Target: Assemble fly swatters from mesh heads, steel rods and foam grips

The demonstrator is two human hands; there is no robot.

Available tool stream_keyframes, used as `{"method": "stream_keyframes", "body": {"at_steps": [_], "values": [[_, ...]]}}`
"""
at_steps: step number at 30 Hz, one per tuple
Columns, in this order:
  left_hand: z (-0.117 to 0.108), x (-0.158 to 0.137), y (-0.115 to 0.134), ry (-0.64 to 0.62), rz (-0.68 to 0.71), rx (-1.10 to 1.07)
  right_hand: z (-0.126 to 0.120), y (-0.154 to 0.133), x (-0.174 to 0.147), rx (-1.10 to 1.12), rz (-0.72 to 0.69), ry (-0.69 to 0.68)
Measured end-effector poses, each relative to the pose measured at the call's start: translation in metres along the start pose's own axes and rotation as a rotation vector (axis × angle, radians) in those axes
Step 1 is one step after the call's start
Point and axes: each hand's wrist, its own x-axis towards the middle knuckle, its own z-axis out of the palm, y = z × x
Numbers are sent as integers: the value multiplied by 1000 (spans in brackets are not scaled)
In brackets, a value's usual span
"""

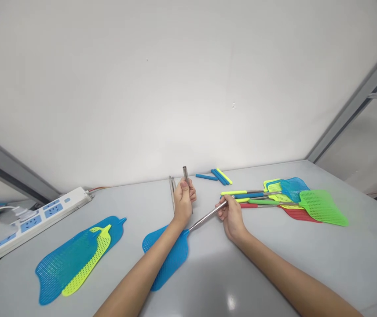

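My left hand [184, 200] is closed round a silver metal tube [185, 174], whose top end sticks up out of the fist. With its fingers pinched, my right hand [232, 216] grips the metal rod of a blue fly swatter [175, 262] near the rod's upper end. This swatter's blue head lies low in front of me, partly hidden behind my left forearm. More metal rods [171, 189] are on the table just behind my left hand, partly covered by it.
Blue and yellow swatter heads [66, 259] overlap on the left, near a white power strip [56, 209]. Blue and yellow handle sleeves [219, 176] lie by the wall. Several swatters with handles [323, 207] are piled on the right of the grey table [356, 259].
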Motion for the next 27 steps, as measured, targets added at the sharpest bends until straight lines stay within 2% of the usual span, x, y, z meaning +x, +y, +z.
{"method": "stream_keyframes", "body": {"at_steps": [13,27], "values": [[-1,-5,-2,-61,-13,-39,-1,2,1,-29,0,2],[-5,-5,3,-38,-16,-46,0,1,2,-25,6,10]]}}
